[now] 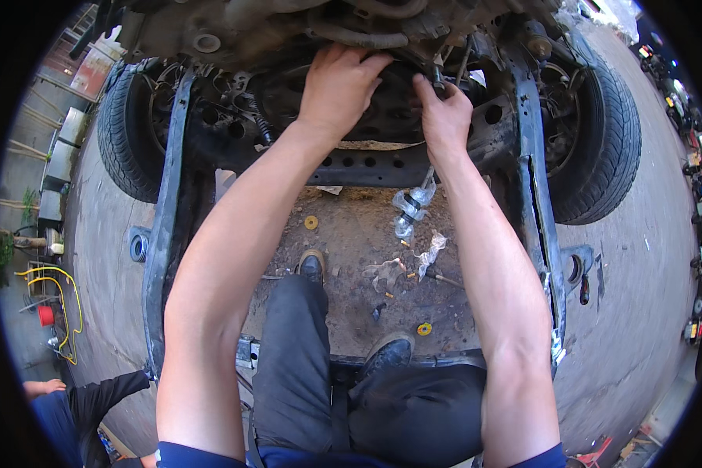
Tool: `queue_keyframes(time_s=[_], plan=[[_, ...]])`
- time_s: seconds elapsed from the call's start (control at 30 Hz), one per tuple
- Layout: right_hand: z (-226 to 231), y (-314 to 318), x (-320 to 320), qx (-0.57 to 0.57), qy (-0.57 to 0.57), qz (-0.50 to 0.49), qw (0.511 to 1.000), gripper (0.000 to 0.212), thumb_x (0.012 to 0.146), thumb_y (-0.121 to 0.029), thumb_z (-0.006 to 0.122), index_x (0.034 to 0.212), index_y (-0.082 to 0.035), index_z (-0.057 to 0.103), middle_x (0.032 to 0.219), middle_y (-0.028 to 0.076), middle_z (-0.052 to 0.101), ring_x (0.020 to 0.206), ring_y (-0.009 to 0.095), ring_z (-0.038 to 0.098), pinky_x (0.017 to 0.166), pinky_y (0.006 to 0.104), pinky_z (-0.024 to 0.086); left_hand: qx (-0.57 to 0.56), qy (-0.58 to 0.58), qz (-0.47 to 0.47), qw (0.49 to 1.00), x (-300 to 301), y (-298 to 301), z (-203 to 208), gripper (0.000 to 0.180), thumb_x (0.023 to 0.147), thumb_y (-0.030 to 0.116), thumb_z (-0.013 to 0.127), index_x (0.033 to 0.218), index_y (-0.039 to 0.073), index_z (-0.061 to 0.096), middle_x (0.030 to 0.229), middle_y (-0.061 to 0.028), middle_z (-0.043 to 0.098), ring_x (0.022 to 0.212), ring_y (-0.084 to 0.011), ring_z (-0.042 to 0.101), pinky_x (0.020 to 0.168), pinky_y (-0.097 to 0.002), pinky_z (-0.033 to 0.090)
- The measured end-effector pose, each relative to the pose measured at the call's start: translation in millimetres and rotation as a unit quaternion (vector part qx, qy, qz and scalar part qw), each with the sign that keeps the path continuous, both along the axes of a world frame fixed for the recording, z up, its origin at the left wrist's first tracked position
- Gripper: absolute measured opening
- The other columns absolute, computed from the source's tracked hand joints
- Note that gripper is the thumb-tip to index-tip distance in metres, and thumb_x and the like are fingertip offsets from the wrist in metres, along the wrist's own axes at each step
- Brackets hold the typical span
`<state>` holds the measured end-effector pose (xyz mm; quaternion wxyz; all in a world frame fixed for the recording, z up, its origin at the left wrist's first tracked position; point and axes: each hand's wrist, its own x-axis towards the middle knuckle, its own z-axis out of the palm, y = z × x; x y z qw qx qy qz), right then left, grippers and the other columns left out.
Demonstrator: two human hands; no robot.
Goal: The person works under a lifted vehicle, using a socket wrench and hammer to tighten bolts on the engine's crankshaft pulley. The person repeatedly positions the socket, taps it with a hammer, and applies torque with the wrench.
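The person stands inside a stripped car frame [162,234], with the shoes [312,265] on the dirt well below the fingers. Around the feet lie a crushed plastic bottle [409,204], some clear wrapping [430,251], a small yellow disc [310,222] and another disc [423,329]. They look simply dropped there, out of the way of the work.

Both bare forearms stretch forward and up to the engine block [351,93]. The left hand [342,84] lies flat on the dark metal housing, with the fingers spread and the tips tucked under a hose [359,37]; it holds nothing that I can see and seems to press there for support. The right hand [443,115] is just beside it, with the fingers closed around a thin dark tool or rod [437,78] that stands almost upright. What its upper end meets is hidden among the parts. The crossmember [366,168] with round holes runs just under the wrists.

Far to each side of the fingers there is a tyre, the left tyre [129,132] and the right tyre [608,140], both resting on the ground. The ground is grey concrete [639,312], stained and dusty. At the lower left corner another person's sleeve [93,402] and hand come into view, near a yellow hose [66,312]. Parked motorbikes [698,179] stand along the far right edge.
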<state>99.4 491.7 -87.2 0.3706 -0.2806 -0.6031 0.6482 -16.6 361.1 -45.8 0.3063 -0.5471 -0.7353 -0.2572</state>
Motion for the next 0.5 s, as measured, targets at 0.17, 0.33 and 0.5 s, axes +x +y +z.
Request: queue_keyframes(time_s=[0.17, 0.33, 0.5], plan=[[-1.0, 4.8, 1.0, 0.011, -0.004, 0.009, 1.000, 0.024, 0.093, -0.022, 0.075, 0.090, 0.002, 0.068, 0.074, 0.003, 0.069, 0.063, 0.008, 0.061, 0.058, 0.0238, 0.046, -0.005, 0.011, 0.029, 1.000, -0.6, 7.7, 3.3, 0.027, 0.076, 0.010, 0.075, 0.101, 0.019, 0.076, 0.098, -0.0071, 0.071, 0.103, -0.0288, 0.065, 0.092, -0.0433, 0.051], [-6.3, -6.6, -15.5, 0.049, -0.031, -0.117, 0.991, 0.026, 0.092, -0.019, 0.075, 0.097, 0.007, 0.070, 0.074, 0.005, 0.070, 0.067, 0.011, 0.061, 0.063, 0.0290, 0.048, -0.013, -0.019, 0.019, 1.000, -4.4, 14.3, 2.0, 0.027, 0.073, 0.009, 0.078, 0.101, 0.013, 0.077, 0.095, -0.0119, 0.073, 0.093, -0.0351, 0.067, 0.084, -0.0450, 0.054], [-5.9, -18.9, -30.7, -0.140, 0.048, -0.139, 0.979, 0.023, 0.095, -0.015, 0.072, 0.104, 0.007, 0.070, 0.091, 0.008, 0.073, 0.080, 0.012, 0.060, 0.076, 0.0304, 0.049, 0.003, -0.056, -0.018, 0.998, -9.6, 16.3, 1.7, 0.026, 0.073, 0.007, 0.078, 0.098, 0.010, 0.077, 0.093, -0.0120, 0.074, 0.091, -0.0354, 0.068, 0.081, -0.0447, 0.055]])
